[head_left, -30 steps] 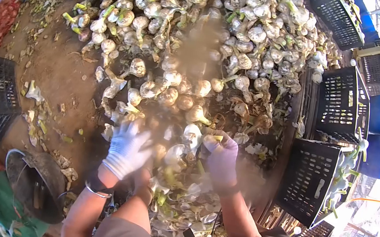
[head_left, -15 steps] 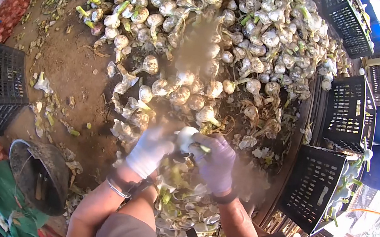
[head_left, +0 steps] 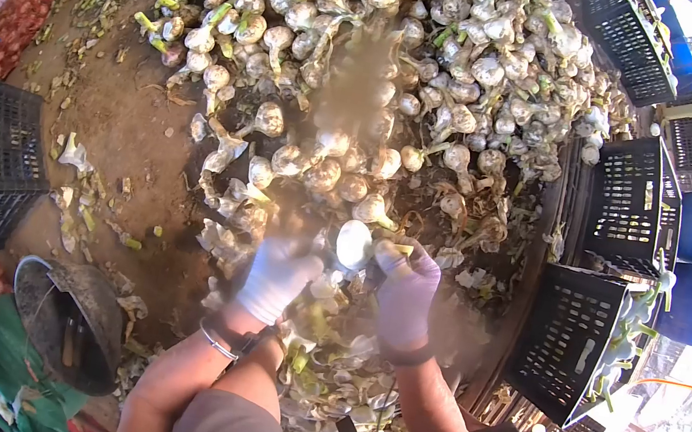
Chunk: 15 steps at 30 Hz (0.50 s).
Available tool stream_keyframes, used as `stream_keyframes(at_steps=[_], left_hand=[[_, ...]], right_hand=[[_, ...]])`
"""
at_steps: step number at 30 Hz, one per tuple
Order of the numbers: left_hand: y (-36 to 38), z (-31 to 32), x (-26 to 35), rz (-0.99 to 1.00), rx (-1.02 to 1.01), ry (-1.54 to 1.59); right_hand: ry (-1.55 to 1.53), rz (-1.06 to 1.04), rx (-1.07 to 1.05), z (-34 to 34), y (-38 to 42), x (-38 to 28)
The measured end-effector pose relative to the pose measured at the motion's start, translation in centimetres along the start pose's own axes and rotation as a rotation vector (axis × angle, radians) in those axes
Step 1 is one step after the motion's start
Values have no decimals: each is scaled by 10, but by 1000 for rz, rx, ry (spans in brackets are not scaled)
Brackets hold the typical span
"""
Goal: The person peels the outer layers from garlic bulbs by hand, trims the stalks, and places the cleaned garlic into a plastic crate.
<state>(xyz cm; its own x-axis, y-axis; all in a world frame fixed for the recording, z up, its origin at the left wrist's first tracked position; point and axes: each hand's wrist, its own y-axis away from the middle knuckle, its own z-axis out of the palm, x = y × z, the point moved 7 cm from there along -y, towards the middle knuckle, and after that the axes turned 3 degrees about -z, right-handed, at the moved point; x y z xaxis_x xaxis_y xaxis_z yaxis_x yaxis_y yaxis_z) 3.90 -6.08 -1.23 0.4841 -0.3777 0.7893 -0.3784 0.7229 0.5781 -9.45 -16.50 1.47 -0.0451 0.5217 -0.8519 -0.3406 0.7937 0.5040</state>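
Across the dirt floor (head_left: 128, 125), heaped bulbs (head_left: 484, 73) flank black crates (head_left: 566, 331) — right hand (head_left: 407, 298) clasping a white bulb (head_left: 352, 245) by its stem, left hand (head_left: 276, 276) blurred — grip unclear.

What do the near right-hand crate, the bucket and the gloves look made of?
Crate: matte black plastic, likely; molded slots. Bucket: dull dark rubber or plastic, unclear under dirt. Gloves: probably knit fabric, pale, soft folds; any coating can't be told.
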Motion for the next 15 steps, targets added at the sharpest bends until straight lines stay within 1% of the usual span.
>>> stream_keyframes(at_steps=[1, 2, 4, 5, 7, 8, 9, 11, 12, 13, 14, 15], left_hand=[[-3, -4, -2, 51, 32, -90], [-6, -11, -9, 5, 61, -97], [-12, -34, 3, 237, 195, -446], [-13, -47, 10, 361, 283, -629], [-24, -80, 2, 310, 390, -1012], [-22, -85, 0, 328, 379, -873], [-16, -76, 9, 332, 379, -872], [-1, -40, 26, 281, 196, -473], [4, -21, 32, 319, 134, -527], [7, -3, 36, 360, 70, -578], [12, 13, 45, 459, 67, -704], [12, 21, 43, 491, 75, -792]], right_hand=[[-79, 59, 22, -1, -1, 4], [-160, 118, 44, -2, -1, 8], [-294, 242, 84, -4, 0, 20], [-292, 242, 84, -8, -2, 22], [-244, 183, -164, -3, -9, 25], [-365, 152, -118, -11, -17, 38], [-365, 149, -118, -19, -22, 50], [-254, 59, -229, -26, -26, 60], [-256, 62, -228, -19, -20, 52], [-284, 146, -117, -12, -11, 40], [-309, 227, -5, -10, -3, 33], [-303, 225, -6, -7, 0, 28]])
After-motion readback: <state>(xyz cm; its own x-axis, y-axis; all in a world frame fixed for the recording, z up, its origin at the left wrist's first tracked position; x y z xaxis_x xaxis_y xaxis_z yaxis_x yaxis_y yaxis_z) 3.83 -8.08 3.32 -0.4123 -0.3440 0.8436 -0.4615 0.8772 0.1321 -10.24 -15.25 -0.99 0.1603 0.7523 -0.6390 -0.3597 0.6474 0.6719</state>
